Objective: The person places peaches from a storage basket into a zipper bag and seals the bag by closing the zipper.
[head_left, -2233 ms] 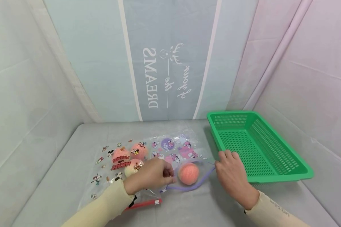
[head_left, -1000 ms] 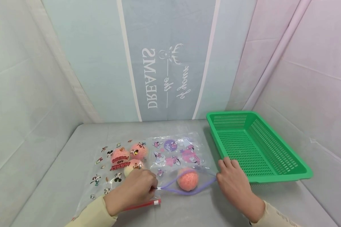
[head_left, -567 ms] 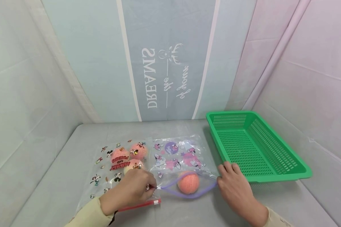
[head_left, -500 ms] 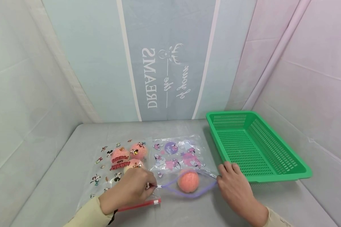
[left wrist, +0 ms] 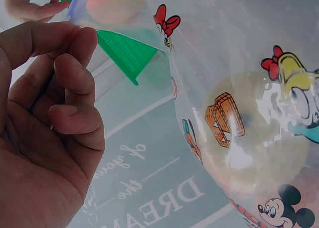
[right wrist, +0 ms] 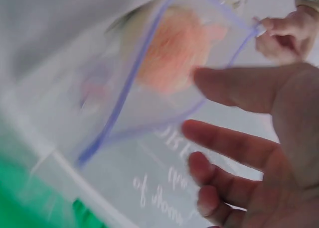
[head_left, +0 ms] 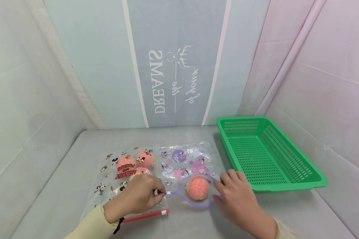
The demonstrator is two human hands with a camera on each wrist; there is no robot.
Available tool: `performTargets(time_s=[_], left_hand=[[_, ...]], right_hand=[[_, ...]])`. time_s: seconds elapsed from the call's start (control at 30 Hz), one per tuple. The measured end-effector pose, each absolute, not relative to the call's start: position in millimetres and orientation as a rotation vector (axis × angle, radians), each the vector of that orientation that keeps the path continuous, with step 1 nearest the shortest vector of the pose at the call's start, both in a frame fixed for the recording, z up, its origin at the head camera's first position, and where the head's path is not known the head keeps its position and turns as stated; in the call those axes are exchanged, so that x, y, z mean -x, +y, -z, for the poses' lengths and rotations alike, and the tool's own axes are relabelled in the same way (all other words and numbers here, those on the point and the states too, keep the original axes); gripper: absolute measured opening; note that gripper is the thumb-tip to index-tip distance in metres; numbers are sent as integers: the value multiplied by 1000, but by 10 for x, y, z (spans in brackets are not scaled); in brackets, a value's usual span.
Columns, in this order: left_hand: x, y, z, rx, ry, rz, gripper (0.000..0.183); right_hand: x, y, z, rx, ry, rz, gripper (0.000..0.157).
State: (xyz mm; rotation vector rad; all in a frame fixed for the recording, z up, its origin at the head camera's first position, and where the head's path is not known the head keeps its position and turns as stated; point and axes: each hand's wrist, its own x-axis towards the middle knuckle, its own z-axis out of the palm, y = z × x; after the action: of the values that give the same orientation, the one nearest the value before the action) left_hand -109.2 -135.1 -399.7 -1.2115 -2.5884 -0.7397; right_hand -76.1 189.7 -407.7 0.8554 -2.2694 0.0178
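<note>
My left hand (head_left: pixel 142 194) pinches the white slider (head_left: pixel 168 192) at the left end of a clear zip bag (head_left: pixel 183 156) printed with pink and purple characters. The purple zip (head_left: pixel 189 203) gapes, framing a pink peach (head_left: pixel 197 187) at the mouth. My right hand (head_left: pixel 237 196) is by the mouth's right side; in the right wrist view its thumb and fingers (right wrist: pixel 227 143) are apart, blurred, with nothing gripped. Under my left hand lies a second clear bag (head_left: pixel 100 189) with Mickey prints, a red zip (head_left: pixel 146 215) and several peaches (head_left: pixel 145 157) inside, partly hidden by that hand.
A green slotted basket (head_left: pixel 227 146) stands at the right, its near rim just behind my right hand. Pale cloth walls (head_left: pixel 48 109) enclose the grey table (head_left: pixel 185 225), and a printed blue cloth (head_left: pixel 179 30) hangs at the back.
My left hand went from the bag's mouth to its left end and took the slider. My right hand let go of the right corner and moved left toward the peach.
</note>
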Motion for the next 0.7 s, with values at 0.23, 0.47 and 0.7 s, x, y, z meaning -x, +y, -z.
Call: performTargets(time_s=[0.23, 0.47, 0.7], left_hand=[[1107, -1364, 4001, 1204, -2613, 760, 11], [1105, -1354, 3983, 1215, -2625, 744, 9], [1106, -1353, 3978, 1247, -2554, 667, 13]], right_hand=[[815, 1432, 4146, -976, -2200, -291, 28], [858, 1107, 4207, -1046, -2241, -366, 30], [931, 963, 4253, -1092, -2126, -397, 20]])
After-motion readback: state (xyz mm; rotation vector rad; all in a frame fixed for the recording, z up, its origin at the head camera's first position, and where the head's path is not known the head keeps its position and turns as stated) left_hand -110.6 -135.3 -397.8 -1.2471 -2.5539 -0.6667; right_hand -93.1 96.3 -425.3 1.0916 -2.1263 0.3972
